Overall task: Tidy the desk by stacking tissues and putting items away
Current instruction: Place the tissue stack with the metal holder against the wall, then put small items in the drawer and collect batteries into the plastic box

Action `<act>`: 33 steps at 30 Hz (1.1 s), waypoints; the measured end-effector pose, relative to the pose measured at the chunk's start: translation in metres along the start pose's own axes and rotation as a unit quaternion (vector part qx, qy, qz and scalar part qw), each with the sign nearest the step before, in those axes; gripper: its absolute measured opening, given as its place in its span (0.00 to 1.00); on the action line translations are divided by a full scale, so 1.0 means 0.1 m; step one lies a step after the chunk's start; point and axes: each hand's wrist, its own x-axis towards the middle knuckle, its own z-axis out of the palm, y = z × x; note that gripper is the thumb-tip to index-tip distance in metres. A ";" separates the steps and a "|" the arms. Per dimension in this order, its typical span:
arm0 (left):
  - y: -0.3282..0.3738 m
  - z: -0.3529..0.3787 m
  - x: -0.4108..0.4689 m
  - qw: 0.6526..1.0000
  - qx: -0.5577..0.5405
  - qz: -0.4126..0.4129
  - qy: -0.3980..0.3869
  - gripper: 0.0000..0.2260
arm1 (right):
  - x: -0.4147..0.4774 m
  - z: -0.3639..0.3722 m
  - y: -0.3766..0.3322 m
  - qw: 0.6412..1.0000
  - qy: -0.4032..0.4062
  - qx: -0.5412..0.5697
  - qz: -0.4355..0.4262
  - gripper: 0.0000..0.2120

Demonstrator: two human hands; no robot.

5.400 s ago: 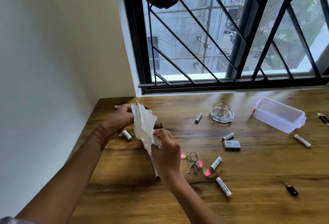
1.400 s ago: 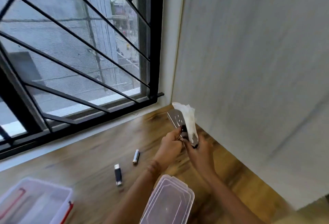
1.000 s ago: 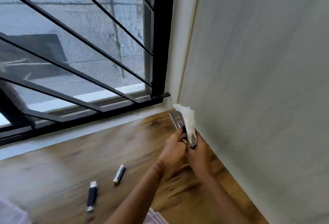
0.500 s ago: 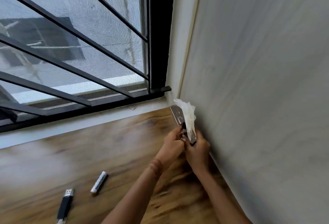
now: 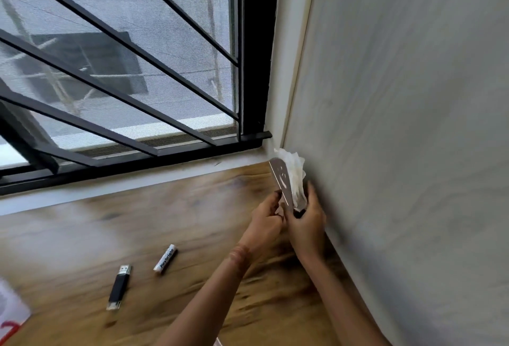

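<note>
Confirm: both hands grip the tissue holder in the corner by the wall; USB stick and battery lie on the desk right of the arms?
Wrong side: head view shows USB stick and battery on the desk left of the arms. Left hand and right hand do grip the tissue holder by the wall.

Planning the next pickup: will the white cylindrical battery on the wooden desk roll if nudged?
Probably: the white cylindrical battery lies on its round side on the wooden desk. Its smooth, rigid-looking casing may slip from a loose pinch.
</note>
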 end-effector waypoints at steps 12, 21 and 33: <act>-0.09 -0.41 -1.09 0.996 0.036 0.037 0.068 0.25 | -0.90 -0.14 -0.60 0.990 0.006 0.012 -0.141 0.33; -0.55 -0.94 -2.60 0.988 0.035 0.079 0.125 0.24 | -2.36 -0.08 -0.99 0.980 0.015 0.036 -0.194 0.26; -1.48 -1.19 -4.82 0.984 -0.073 -0.045 0.155 0.10 | -4.79 -0.18 -0.94 0.983 -0.073 0.162 -0.034 0.04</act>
